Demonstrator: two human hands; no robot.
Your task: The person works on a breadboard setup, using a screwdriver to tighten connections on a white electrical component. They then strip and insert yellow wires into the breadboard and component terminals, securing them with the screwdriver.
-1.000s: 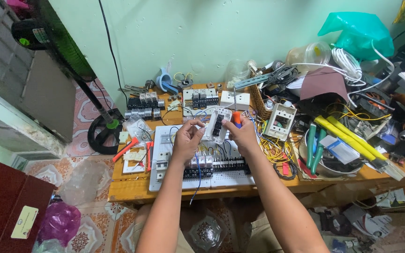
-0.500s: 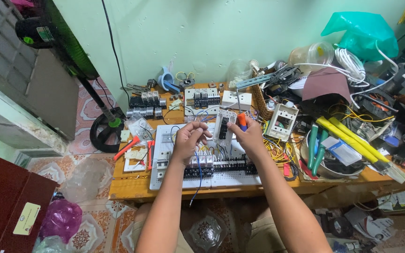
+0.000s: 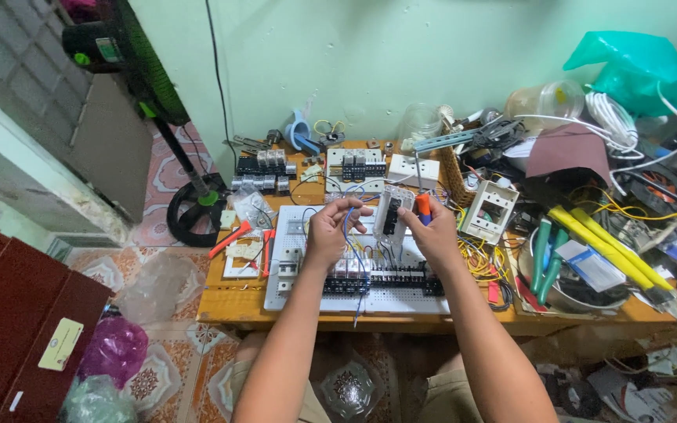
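While both hands work over the white perforated wiring board (image 3: 307, 291), the left hand (image 3: 329, 233) pinches a thin blue wire (image 3: 348, 229) between thumb and fingertips, closed tight on it, and the wire hangs down in a loop toward the row of black terminal blocks (image 3: 381, 280). The right hand (image 3: 432, 232) is curled around an orange-handled screwdriver (image 3: 423, 205) and seems to steady the small white switch module with a black middle (image 3: 391, 213), which stands up on the board between the two hands; I cannot tell how firmly those fingers press on it. I think the wire is very light and bendy, so it will flop and slip unless it is held close to its end. The module looks like hard plastic, light and a bit easy to crack, so its flat sides are the best place to hold. At 12 o'clock from the hands sit a white box of switches (image 3: 356, 166) and a white socket block (image 3: 415, 168), close by. At 3 o'clock lies a tangle of yellow wires (image 3: 486, 258) and a white plastic frame (image 3: 490, 210), so room is tight there. At 9 o'clock the red-handled pliers (image 3: 230, 238) lie near the edge of the wooden table (image 3: 233, 304). At 6 o'clock the table edge is just below the board, and things could slide off.
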